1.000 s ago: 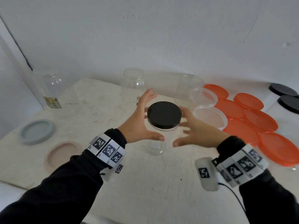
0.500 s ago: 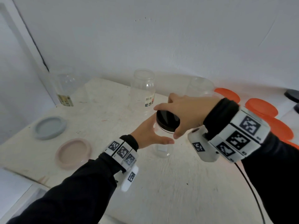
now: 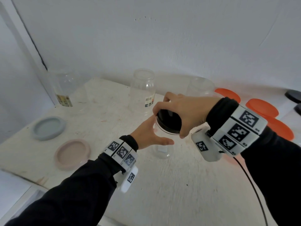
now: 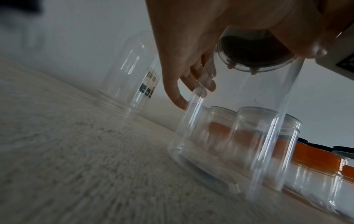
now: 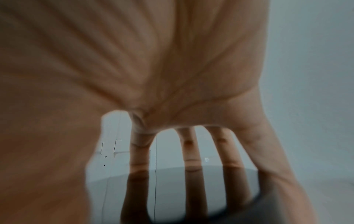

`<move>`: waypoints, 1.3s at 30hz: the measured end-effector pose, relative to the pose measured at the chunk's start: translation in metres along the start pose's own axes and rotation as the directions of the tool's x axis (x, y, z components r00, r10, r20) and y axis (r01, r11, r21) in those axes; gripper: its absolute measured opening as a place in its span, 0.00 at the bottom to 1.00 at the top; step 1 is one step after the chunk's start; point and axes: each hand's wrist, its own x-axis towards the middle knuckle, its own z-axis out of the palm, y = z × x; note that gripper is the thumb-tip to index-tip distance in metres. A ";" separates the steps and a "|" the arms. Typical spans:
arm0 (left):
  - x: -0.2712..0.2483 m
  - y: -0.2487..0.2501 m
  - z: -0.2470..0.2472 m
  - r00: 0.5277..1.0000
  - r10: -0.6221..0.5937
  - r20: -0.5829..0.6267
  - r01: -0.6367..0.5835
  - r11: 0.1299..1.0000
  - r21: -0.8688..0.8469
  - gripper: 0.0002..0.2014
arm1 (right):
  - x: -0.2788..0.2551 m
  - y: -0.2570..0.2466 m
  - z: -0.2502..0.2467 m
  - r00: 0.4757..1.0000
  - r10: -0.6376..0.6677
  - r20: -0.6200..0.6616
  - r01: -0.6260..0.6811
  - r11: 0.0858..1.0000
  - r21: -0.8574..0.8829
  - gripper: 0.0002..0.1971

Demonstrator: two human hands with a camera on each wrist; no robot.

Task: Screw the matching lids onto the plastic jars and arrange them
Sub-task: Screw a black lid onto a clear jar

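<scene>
1. The right hand [image 3: 187, 111] sits on top of the black lid [image 3: 169, 122], with its fingers [image 5: 188, 153] and thumb curled around the lid's edge.
2. The lid is on the clear jar [image 3: 162, 144], which stands near the middle of the white table [image 3: 162, 185].
3. The left hand [image 3: 148, 136] cups the side of the jar, with its fingers [image 4: 201, 84] curved around the clear wall.
4. Behind the jar stands another open jar with a barcode sticker [image 3: 144, 90].
5. More open jars [image 4: 256, 128] stand just beside the held jar, on its right.
6. Orange lids [image 3: 262, 108] lie past the right wrist, partly hidden by the arm.
7. A grey-blue lid [image 3: 48, 128] and a pink lid [image 3: 73, 154] lie flat on the left, well apart from the hands.
8. One more clear jar [image 3: 65, 88] stands in the far left corner.
</scene>
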 end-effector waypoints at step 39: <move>0.001 -0.003 0.001 0.998 0.045 -0.038 -0.044 0.999 0.013 0.35 | -0.006 0.000 0.005 0.994 0.024 -0.108 -0.019 0.998 0.052 0.37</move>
